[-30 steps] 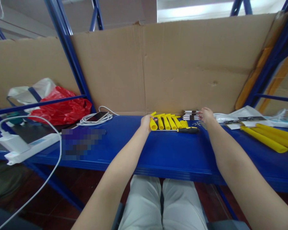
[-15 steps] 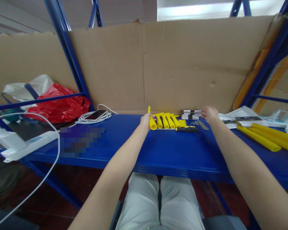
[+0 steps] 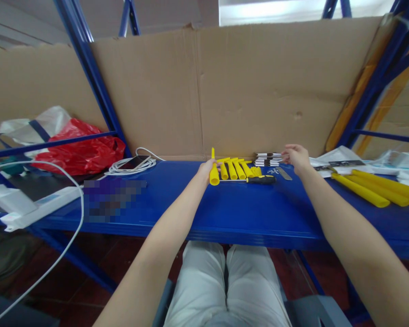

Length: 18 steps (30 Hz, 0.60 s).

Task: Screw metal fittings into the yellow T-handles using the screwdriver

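My left hand (image 3: 206,170) is closed around a yellow plastic tube (image 3: 214,175), its wide hollow end facing me and its narrow tip pointing up and away. Right of it lies a row of similar yellow tubes (image 3: 238,169). My right hand (image 3: 296,156) has its fingers apart, by the right end of a small stack of white and black packets (image 3: 267,160); whether they touch is unclear. Between the hands, a screwdriver with a black and yellow handle (image 3: 261,180) lies in front of the row. Small metal bits (image 3: 271,171) and a flat metal strip (image 3: 284,173) lie below my right hand.
Long yellow tubes (image 3: 378,188) and plastic bags (image 3: 344,156) lie on the right of the blue table (image 3: 245,215). At left are a coiled white cable (image 3: 119,169), a phone (image 3: 134,162), a power strip (image 3: 51,204) and a red bag (image 3: 85,145). Cardboard (image 3: 259,91) stands behind.
The yellow tube in my left hand has turned more upright and sits slightly apart from the row. My right hand's fingers have spread a little beside the packets. The view has shifted slightly.
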Tool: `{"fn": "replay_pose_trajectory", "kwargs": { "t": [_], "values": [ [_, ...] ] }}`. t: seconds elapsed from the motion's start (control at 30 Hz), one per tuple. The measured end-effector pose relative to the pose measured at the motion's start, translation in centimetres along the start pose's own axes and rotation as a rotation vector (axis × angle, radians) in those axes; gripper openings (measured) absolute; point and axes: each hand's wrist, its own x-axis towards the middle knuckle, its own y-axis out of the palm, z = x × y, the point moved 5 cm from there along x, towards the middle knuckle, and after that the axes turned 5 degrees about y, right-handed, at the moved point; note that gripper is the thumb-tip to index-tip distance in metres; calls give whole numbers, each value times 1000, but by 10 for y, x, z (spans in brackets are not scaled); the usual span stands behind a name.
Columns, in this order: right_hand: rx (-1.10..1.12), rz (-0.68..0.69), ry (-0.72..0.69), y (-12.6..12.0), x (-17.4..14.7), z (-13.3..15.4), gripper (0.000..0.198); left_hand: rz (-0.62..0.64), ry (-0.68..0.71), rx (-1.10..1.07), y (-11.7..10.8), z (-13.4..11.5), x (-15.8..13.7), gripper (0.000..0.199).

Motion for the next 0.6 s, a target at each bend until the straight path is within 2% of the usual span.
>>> {"fn": "replay_pose_trajectory", "kwargs": {
  "t": [0.13, 0.2, 0.37, 0.43, 0.6],
  "values": [
    [-107, 91, -67, 8, -13, 5, 23, 65, -5, 63, 4, -1, -4, 20],
    [-237, 161, -129, 13, -17, 5, 26, 76, -6, 88, 4, -2, -5, 20],
    [-629, 300, -385, 28, -28, 7, 38, 105, -3, 137, 3, -7, -7, 21],
    [-732, 353, -427, 34, -34, 7, 39, 103, 5, 135, 2, -10, -6, 20],
    [-754, 450, -457, 41, -45, 11, 24, 76, 8, 134, -2, -18, 1, 17]
  ]
}}
